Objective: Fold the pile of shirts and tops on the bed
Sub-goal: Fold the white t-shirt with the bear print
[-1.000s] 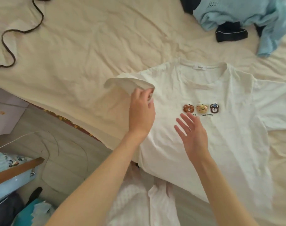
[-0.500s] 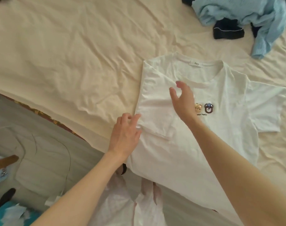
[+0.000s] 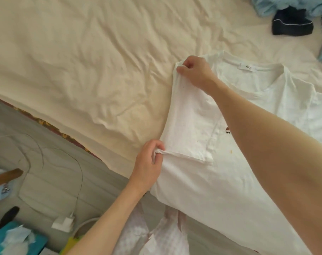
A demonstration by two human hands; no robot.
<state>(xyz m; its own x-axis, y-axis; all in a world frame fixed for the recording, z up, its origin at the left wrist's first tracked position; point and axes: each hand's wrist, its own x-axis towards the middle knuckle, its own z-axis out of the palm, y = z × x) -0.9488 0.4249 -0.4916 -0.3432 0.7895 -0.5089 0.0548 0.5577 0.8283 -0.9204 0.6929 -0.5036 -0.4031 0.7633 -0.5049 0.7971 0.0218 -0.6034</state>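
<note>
Fold edge of the white cotton T-shirt (image 3: 230,172) runs shoulder-to-hem between 2 pinching hands — right hand (image 3: 195,72) far, left hand (image 3: 149,162) near; remaining width lies rightward, probably flat.

Two hands (image 3: 193,72), one white shirt (image 3: 221,172)

Home bedroom, by every sign. Wide bed (image 3: 83,70) under a wrinkled cream sheet, filling the view from 9 to 1 o'clock. White T-shirt (image 3: 221,181) spread flat at 3 o'clock; light-blue top (image 3: 285,4) and a dark garment (image 3: 292,24) heaped at 1 o'clock. Below the bed edge, grey floor (image 3: 46,172) at 8 o'clock, with a white charger and cable (image 3: 64,221) lying loose. Possibly a tissue box (image 3: 18,242) at 7 o'clock, too cropped to confirm.
</note>
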